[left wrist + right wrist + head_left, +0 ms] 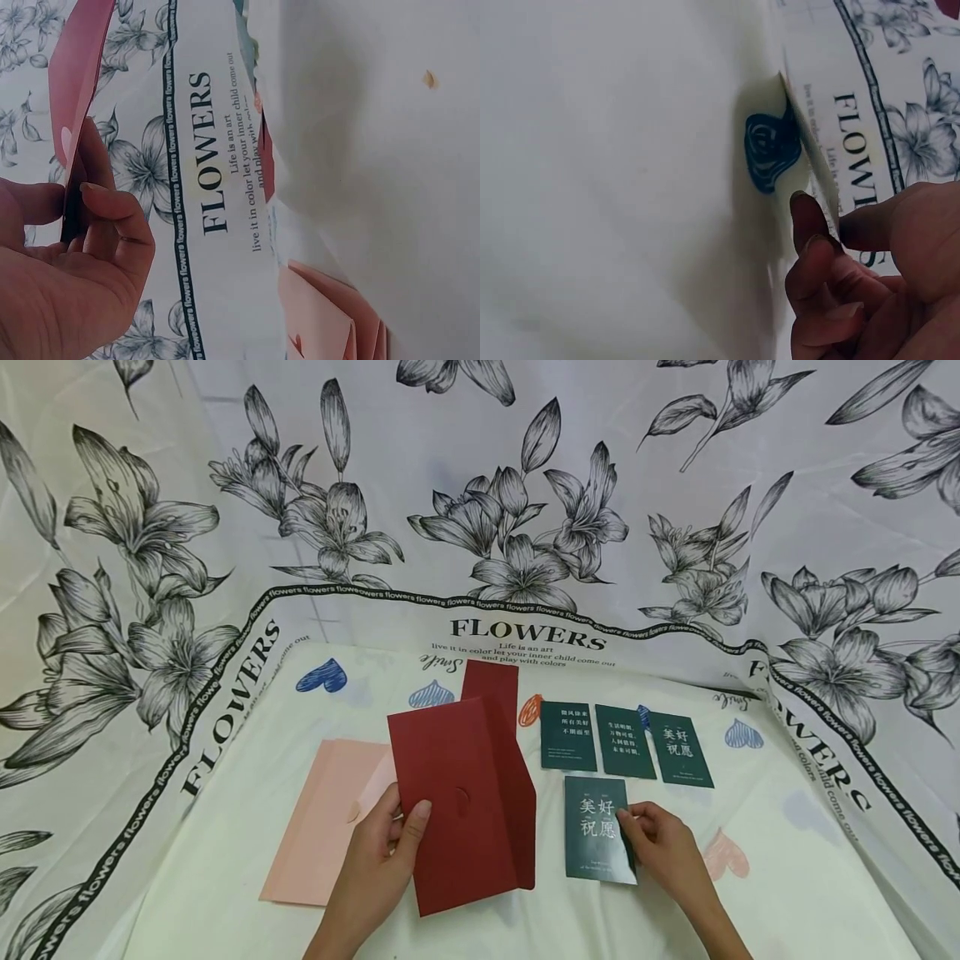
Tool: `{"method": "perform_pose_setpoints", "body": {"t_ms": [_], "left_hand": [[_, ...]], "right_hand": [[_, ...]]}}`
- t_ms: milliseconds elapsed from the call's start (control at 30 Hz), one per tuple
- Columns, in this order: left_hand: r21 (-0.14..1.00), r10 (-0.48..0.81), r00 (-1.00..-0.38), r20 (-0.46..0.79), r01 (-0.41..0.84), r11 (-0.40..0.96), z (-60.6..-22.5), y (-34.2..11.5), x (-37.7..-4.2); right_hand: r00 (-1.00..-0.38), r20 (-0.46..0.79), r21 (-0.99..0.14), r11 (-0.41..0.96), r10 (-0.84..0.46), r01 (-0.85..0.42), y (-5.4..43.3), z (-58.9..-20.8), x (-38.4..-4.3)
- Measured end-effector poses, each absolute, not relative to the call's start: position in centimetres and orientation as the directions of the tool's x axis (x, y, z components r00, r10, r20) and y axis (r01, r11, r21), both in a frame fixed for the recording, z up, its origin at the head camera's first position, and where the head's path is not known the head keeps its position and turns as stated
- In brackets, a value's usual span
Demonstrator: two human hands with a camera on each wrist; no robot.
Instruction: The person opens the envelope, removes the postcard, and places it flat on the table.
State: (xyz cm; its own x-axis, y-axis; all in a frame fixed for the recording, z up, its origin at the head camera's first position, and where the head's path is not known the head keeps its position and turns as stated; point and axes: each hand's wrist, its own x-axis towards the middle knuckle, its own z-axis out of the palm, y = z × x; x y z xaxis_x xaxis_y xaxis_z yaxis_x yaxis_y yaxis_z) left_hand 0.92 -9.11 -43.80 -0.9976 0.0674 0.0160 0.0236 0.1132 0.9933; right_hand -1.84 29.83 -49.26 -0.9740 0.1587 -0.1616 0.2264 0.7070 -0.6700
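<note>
My left hand [375, 856] holds a dark red envelope [453, 760] upright, thumb on its front near the left edge. Its flap stands open to the right, and a small rounded tab shows on the front. In the left wrist view the envelope [75, 82] appears nearly edge-on between thumb and fingers. My right hand [663, 839] pinches the right edge of a dark green card [588, 856] with white Chinese characters, just right of the envelope. The right wrist view shows that card [814, 142] as a thin edge between thumb and fingers.
Three similar green cards [568, 739] lie in a row behind the held one. Pink envelopes [307, 835] lie to the left, partly behind my left hand. Another red piece [491, 681] lies behind the held envelope. A flower-printed cloth [525, 527] rises at the back and sides.
</note>
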Motion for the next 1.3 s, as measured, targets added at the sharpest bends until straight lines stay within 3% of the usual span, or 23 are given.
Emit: {"method": "perform_pose_setpoints", "body": {"t_ms": [1067,1300], "left_hand": [[0.993,0.112,-0.994,0.01,0.023,0.114,-44.0,-9.2,1.2],[0.99,0.156,-0.988,0.012,0.033,0.134,-44.2,-8.6,1.4]], "right_hand": [[-0.965,-0.154,-0.514,0.817,0.211,0.261,29.9,-49.1,-1.7],[-0.989,-0.032,-0.619,0.774,0.147,0.135,27.3,-47.0,-0.3]]}}
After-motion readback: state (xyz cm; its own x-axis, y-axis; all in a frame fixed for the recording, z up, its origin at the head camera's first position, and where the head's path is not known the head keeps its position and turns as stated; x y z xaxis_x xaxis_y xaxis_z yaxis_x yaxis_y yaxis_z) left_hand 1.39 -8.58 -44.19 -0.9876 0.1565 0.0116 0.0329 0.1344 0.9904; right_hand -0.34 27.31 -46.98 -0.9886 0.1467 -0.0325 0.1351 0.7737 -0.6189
